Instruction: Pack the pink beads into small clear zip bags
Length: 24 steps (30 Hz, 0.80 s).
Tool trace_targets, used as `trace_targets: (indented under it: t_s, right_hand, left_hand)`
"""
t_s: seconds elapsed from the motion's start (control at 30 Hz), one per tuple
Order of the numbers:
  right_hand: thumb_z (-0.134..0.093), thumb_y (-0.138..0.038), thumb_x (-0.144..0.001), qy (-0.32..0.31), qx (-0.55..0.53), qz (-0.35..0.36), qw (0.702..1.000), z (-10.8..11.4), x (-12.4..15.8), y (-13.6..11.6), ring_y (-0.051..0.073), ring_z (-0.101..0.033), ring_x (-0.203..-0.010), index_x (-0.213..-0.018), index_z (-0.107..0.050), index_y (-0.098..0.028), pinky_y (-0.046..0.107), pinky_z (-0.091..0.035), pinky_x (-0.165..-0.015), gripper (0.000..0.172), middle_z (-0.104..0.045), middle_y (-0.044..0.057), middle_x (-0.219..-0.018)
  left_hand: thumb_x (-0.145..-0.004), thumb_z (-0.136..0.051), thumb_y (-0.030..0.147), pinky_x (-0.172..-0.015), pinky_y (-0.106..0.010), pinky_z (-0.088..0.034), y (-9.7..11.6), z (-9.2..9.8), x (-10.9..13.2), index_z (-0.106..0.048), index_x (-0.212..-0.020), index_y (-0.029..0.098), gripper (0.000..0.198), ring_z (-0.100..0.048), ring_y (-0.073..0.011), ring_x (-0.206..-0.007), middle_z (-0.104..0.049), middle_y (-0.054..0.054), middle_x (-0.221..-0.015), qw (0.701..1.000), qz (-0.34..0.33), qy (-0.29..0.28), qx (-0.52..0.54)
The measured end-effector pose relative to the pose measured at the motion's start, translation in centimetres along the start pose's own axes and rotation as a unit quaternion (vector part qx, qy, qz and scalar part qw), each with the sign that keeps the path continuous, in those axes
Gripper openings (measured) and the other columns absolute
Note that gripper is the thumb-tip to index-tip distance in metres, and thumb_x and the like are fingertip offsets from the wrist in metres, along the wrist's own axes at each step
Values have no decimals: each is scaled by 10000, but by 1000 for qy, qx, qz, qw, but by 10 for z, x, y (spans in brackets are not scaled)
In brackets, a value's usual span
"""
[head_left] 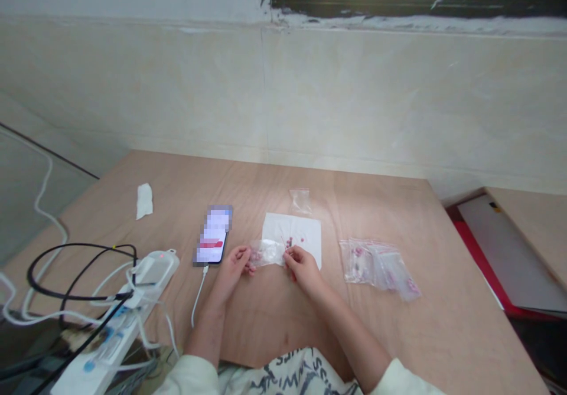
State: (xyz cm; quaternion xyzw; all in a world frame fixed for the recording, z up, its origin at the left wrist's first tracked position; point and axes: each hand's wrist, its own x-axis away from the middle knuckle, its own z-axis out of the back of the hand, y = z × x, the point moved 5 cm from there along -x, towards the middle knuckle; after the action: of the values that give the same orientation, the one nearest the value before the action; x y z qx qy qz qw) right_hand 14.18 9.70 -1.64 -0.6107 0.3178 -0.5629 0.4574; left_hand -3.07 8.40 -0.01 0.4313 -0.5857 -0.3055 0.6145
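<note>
A cream plaster wall [354,100] rises behind a light plywood table [390,206], and a dark band runs along the top of the wall at the right. On the table, just beyond the person's hands, lies a white rectangular paper sheet [305,235], with a few small pinkish-red beads [289,242] scattered near its middle.

The left hand [233,271] and right hand [303,268] meet low over the sheet's near edge, with a small clear plastic bag [267,253] stretched between them. The left hand's thumb and fingers are closed in a pinch on the bag's left end, where something pink shows through the plastic. The right hand's fingers are curled tightly at its right end, partly over the paper, and seem to pinch that end too, although they hide the contact.

Another small clear plastic bag [300,201] lies just past the sheet's far edge. To the right, a loose heap of clear zip bags [376,268] holds pink contents. To the left, a black smartphone [213,235] with a pixelated screen lies beside the left hand, trailing a white charging cable [199,294]. Farther left are a crumpled white tissue [144,201], a white power strip [150,271], and a looped black cable [80,245]. Cream sleeves [190,377] cover the person's forearms near a white printed shirt [287,374].
</note>
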Motion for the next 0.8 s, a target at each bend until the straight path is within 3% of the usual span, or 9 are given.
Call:
trace_targets:
  t_s: [0.33, 0.8]
  right_hand:
    - [-488, -444, -654, -18, -54, -15, 998, 1, -1, 4, 42, -351, -261, -657, -419, -185, 168, -205, -270, 268, -481, -69, -469]
    - [-496, -488, -638, -49, -72, -27, 996, 2, -7, 8, 41, -359, -256, -641, -402, -184, 167, -230, -269, 318, -505, -69, -469]
  left_hand:
    - [-596, -623, 362, -330, -156, -387, 8, -2, -10, -504, -777, 137, 313, -464, -54, -365, -500, 66, -507, 998, -40, 16, -46]
    - [-623, -590, 342, -340, -137, -319, 42, -22, -12, -530, -775, 143, 258, -430, -50, -431, -498, 38, -604, 988, -114, -2, -108]
